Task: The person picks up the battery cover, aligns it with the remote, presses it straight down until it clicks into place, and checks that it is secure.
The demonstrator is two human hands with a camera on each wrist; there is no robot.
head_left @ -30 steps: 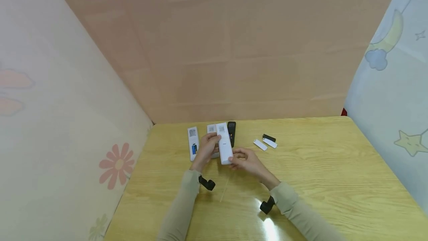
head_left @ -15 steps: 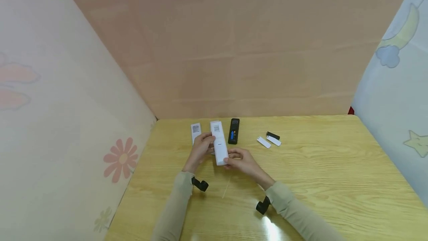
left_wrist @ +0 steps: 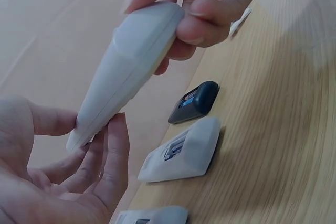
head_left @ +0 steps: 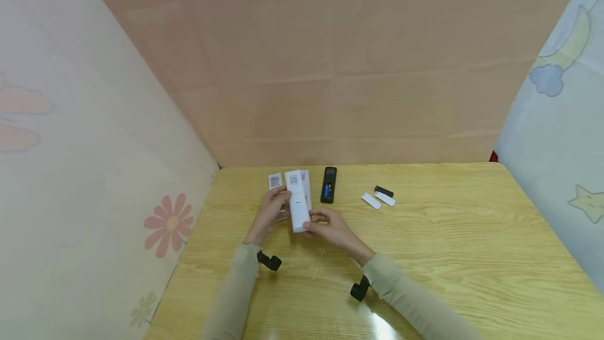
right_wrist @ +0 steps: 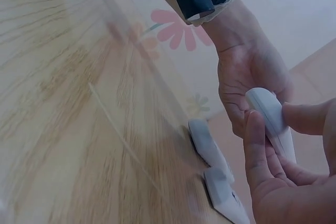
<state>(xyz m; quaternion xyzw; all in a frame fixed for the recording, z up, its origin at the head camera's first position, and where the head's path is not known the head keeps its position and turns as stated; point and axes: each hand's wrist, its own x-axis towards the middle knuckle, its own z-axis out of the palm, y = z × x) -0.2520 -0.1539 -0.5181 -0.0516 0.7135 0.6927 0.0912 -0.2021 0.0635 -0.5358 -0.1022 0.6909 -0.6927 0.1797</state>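
one white remote (head_left: pixel 298 211) is held above the table (head_left: pixel 448 256), just below the middle of the head view. the left hand (head_left: pixel 267 213) and right hand (head_left: pixel 332 229) both pinch it, thumbs and fingers closed. two more white remotes (head_left: pixel 307 185) lie beyond; one black remote (head_left: pixel 330 177) is right of them. farther right: two white covers (head_left: pixel 371 201), one black cover (head_left: pixel 384 191).

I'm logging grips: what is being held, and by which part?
A white remote: the left hand pinches one long side, the right hand the end nearest the person.
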